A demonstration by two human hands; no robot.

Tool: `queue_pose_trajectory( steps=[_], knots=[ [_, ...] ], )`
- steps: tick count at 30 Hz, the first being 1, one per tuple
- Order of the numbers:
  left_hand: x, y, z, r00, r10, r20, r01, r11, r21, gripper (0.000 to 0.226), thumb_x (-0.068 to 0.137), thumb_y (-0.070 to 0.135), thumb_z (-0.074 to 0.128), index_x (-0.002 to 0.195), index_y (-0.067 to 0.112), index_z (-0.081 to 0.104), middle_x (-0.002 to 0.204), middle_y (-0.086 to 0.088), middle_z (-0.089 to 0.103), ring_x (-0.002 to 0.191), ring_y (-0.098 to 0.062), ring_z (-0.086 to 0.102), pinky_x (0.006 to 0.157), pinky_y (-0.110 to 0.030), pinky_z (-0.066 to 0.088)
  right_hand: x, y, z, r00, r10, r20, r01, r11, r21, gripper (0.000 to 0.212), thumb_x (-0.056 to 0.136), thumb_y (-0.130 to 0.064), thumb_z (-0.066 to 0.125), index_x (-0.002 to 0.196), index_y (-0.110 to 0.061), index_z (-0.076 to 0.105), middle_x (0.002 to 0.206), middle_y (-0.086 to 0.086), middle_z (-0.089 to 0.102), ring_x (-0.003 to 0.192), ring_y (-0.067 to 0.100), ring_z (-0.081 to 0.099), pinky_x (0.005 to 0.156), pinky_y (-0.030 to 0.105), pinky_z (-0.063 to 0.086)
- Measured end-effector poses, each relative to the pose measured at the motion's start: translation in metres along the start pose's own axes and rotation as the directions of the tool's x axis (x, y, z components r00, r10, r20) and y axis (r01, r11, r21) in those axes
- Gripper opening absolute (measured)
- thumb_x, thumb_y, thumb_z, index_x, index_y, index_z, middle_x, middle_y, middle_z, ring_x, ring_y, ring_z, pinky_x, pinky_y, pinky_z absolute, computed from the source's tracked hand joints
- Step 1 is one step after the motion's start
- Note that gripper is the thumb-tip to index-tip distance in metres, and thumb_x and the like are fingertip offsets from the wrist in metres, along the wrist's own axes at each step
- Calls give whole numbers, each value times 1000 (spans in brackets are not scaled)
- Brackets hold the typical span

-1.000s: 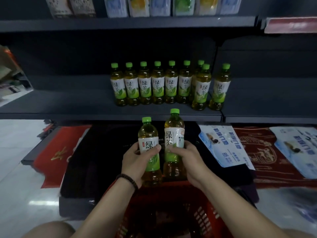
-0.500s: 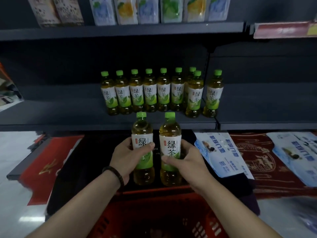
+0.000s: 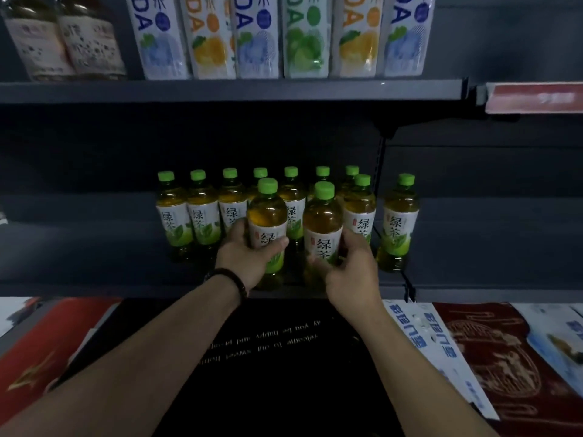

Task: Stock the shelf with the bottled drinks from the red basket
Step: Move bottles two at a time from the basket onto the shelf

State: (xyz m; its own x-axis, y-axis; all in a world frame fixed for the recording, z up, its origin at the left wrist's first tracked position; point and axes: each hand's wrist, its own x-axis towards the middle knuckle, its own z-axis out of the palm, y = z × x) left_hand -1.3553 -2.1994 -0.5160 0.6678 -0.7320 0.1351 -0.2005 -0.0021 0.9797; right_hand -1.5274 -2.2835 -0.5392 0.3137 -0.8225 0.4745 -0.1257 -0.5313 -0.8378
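We hold two green-tea bottles upright at the front of the middle shelf [image 3: 94, 272]. Our left hand [image 3: 249, 257] wraps its grip around the left bottle [image 3: 267, 216], fingers across the label. Our right hand [image 3: 350, 272] clasps the right bottle [image 3: 323, 222] from its 3 o'clock side; the fingers there are blurred, so how firmly they close is hard to judge, though they seem to grasp it. Both bottles stand just in front of the row of matching bottles [image 3: 202, 212], whose caps line up toward 12 o'clock. One more bottle [image 3: 399, 219] stands apart at 3 o'clock. A dark bracelet [image 3: 230, 277] circles the left wrist. The red basket is out of view.
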Motion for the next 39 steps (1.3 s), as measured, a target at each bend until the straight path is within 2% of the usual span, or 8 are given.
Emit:
queue_pose_trajectory(
  steps=[3, 8, 13, 17, 20, 29, 34, 39],
  knots=[
    [25, -10, 12, 999, 28, -19, -27, 996, 80, 50, 76, 46, 89, 118, 37, 64, 121, 11, 74, 116, -18, 69, 102, -51, 57, 5, 17, 8, 999, -11, -34, 10, 1000, -17, 56, 84, -17, 85, 133, -31, 61, 122, -19, 61, 122, 8, 57, 106, 38, 51],
    [40, -27, 24, 990, 86, -112, -68, 985, 159, 40, 88, 37, 82, 123, 30, 64, 121, 10, 71, 114, -16, 67, 96, -38, 55, 15, 34, 24, 990, -95, -108, 69, 974, -218, 66, 90, -22, 79, 148, -29, 49, 138, -5, 63, 131, 16, 56, 104, 41, 52],
    [48, -34, 22, 980, 122, -158, -86, 972, 221, 49, 83, 34, 87, 122, 24, 60, 122, 6, 73, 112, -18, 70, 97, -44, 59, 19, 41, 37, 990, -80, -118, 42, 955, -293, 66, 91, -20, 79, 150, -23, 49, 138, 5, 61, 130, 23, 54, 104, 35, 49],
    [50, -37, 17, 980, 133, -146, -95, 965, 243, 53, 84, 32, 87, 126, 19, 57, 123, 3, 71, 114, -21, 68, 98, -45, 58, 17, 53, 54, 999, -18, -51, 1, 954, -301, 58, 87, -6, 77, 140, -18, 57, 127, 5, 66, 121, 23, 62, 97, 24, 46],
    [51, -39, 15, 974, 147, -171, -98, 959, 265, 50, 86, 32, 85, 126, 19, 58, 123, 2, 72, 112, -21, 69, 96, -41, 57, 11, 55, 66, 1000, -1, 8, 4, 960, -278, 58, 87, -6, 76, 140, -20, 56, 126, 4, 66, 119, 20, 61, 97, 25, 49],
    [55, -42, 13, 964, 133, -232, -60, 954, 295, 49, 87, 32, 83, 126, 18, 59, 125, 1, 73, 114, -22, 69, 96, -40, 57, 14, 50, 70, 996, 91, 23, -83, 965, -250, 55, 88, -25, 82, 136, -17, 56, 126, 5, 64, 118, 20, 60, 89, 23, 45],
    [42, -37, 8, 981, 66, -183, -6, 951, 310, 52, 92, 23, 79, 138, 17, 55, 131, 3, 69, 119, -21, 66, 92, -30, 49, 7, 39, 64, 994, 109, 27, -100, 969, -228, 49, 89, -23, 80, 131, -16, 55, 126, 5, 59, 116, 18, 57, 88, 20, 41],
    [-13, -28, -27, 997, -56, -59, 76, 899, 431, 47, 95, 23, 75, 137, 18, 55, 117, 8, 60, 113, -16, 61, 91, -25, 45, -25, 15, 54, 983, 132, 128, -96, 963, -253, 37, 90, -25, 76, 123, -20, 59, 116, 0, 63, 107, 16, 60, 86, 22, 45]
  ],
)
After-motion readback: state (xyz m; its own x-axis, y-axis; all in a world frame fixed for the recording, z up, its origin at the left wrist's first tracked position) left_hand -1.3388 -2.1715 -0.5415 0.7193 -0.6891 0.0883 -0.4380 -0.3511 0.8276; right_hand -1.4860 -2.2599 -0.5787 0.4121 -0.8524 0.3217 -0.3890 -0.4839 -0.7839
